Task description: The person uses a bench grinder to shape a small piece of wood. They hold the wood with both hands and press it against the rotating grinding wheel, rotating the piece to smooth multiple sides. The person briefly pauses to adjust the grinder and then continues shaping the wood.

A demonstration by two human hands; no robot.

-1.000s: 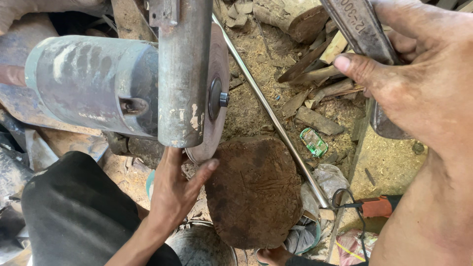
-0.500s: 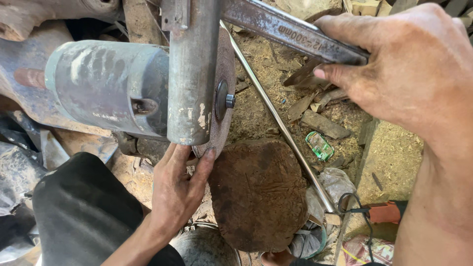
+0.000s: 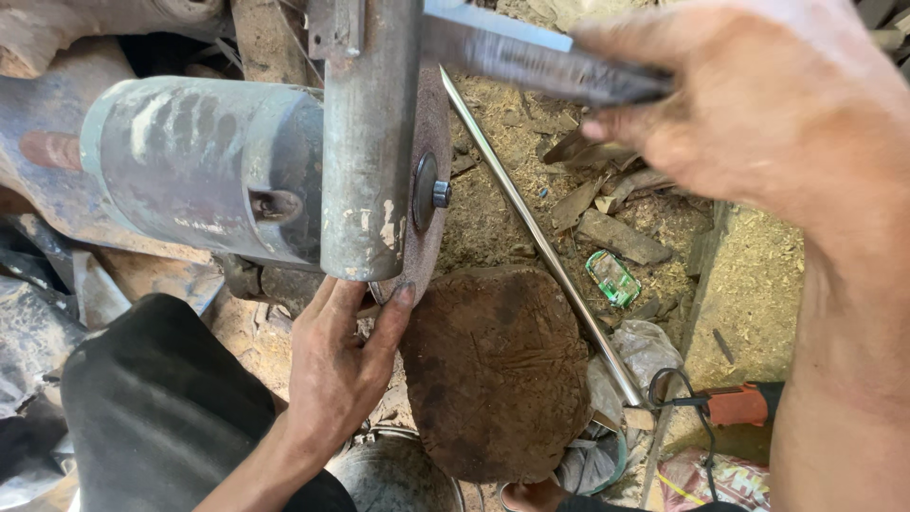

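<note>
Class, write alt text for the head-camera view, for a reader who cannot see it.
Seen from above, the right hand holds a flat metal blade over a grinding wheel on a grey motor, while the left hand touches the wheel's lower edge. Below lie a round brown wood block, a long steel rod and sawdust-strewn ground.

The ground (image 3: pixel 758 284) is covered with sawdust. On it lie wood scraps (image 3: pixel 621 237), a small green packet (image 3: pixel 613 278), a long metal rod (image 3: pixel 540 237) and a brown round block (image 3: pixel 498 370).
</note>
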